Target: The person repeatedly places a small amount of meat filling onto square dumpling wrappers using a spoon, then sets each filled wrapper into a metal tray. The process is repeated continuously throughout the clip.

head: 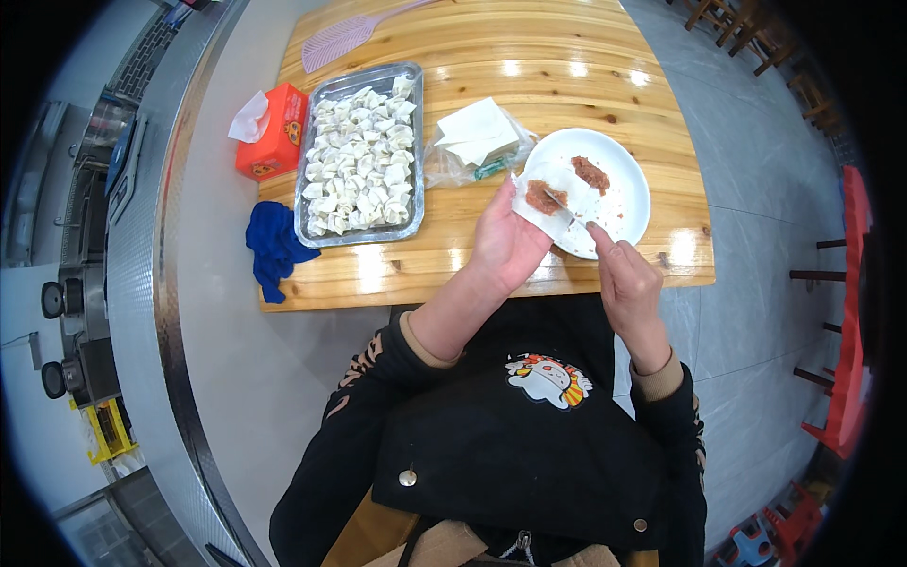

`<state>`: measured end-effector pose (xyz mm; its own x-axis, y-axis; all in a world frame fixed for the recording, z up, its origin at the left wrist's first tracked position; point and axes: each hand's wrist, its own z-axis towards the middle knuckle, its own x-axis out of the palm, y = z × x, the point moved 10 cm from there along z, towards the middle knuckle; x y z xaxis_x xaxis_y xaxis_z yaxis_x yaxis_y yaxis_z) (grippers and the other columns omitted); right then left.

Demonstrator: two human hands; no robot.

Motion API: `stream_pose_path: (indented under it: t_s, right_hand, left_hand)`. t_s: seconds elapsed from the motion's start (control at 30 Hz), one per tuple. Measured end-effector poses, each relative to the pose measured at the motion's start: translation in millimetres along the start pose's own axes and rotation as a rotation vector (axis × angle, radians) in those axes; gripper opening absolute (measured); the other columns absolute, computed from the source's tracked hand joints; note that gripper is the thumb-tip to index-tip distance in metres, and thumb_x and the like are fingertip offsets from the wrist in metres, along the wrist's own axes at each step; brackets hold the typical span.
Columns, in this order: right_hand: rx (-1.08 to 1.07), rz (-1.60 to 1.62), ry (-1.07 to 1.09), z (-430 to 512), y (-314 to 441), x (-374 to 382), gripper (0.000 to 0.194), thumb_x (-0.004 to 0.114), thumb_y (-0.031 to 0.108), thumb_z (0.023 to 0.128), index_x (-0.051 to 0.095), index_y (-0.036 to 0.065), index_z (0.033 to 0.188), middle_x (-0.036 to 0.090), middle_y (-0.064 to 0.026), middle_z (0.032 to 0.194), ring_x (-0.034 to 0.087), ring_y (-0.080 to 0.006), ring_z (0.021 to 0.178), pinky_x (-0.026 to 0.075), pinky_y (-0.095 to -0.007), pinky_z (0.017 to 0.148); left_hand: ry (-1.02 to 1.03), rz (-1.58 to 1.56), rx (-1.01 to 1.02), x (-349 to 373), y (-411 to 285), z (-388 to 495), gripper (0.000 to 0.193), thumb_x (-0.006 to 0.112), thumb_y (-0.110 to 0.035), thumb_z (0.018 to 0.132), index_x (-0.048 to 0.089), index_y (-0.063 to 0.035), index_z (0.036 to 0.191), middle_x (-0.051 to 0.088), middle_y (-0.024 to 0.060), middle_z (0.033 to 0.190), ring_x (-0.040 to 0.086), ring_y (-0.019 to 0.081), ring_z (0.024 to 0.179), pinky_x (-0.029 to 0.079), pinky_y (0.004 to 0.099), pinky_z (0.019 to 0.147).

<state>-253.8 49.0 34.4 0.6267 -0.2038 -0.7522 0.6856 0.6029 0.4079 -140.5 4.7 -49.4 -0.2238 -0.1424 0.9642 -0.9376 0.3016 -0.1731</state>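
My left hand (506, 237) is palm up, holding a square dumpling wrapper (524, 209) near the rim of a white plate (633, 205). A dab of minced meat filling (542, 196) lies on that wrapper. My right hand (627, 276) grips a thin metal utensil (565, 205), whose tip touches the filling; its exact kind is unclear. On the plate sits a further lump of minced meat (591, 175), with small crumbs around it. Behind my left hand, a stack of square wrappers (479, 132) rests on a clear plastic bag (443, 166).
Left of the wrappers is a metal tray (418, 205) filled with folded dumplings (361, 159). A red tissue box (273, 138) and a crumpled blue cloth (273, 241) lie beside it. A pink fly swatter (344, 39) is at the wooden table's (496, 42) far side.
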Motion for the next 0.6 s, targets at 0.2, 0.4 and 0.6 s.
stream_pose_path:
  t_s: [0.2,0.4,0.6]
  right_hand:
    - [0.171,0.080,-0.115,8,-46,-6,0.026,0.056,0.004,0.087,0.063,0.004,0.111,0.060,-0.0163,0.072,0.058,-0.0274,0.056,0.044,-0.0319,0.051]
    - [0.490,0.245,0.057,8,-124,9,0.026,0.050,0.008,0.089,0.062,-0.002,0.109,0.065,-0.0153,0.075,0.062,-0.0210,0.062,0.046,-0.0325,0.057]
    - [0.766,0.476,-0.016,-14,-138,-19,0.027,0.048,0.008,0.092,0.062,-0.003,0.112,0.054,0.0047,0.067,0.041,-0.0003,0.055,0.033,-0.0171,0.049]
  left_hand:
    - [-0.017,0.001,0.022,-6,-4,2,0.052,0.024,-0.035,0.100,0.027,0.0014,0.138,0.035,0.0166,0.142,0.034,0.0295,0.131,0.026,0.0443,0.110]
    - [0.020,0.016,0.008,-7,-6,3,0.052,0.026,-0.034,0.100,0.027,0.0003,0.139,0.035,0.0166,0.142,0.035,0.0297,0.131,0.027,0.0462,0.110]
    - [-0.008,0.084,0.013,-9,-6,3,0.051,0.027,-0.032,0.100,0.029,0.0007,0.138,0.038,0.0161,0.140,0.037,0.0291,0.129,0.029,0.0455,0.109]
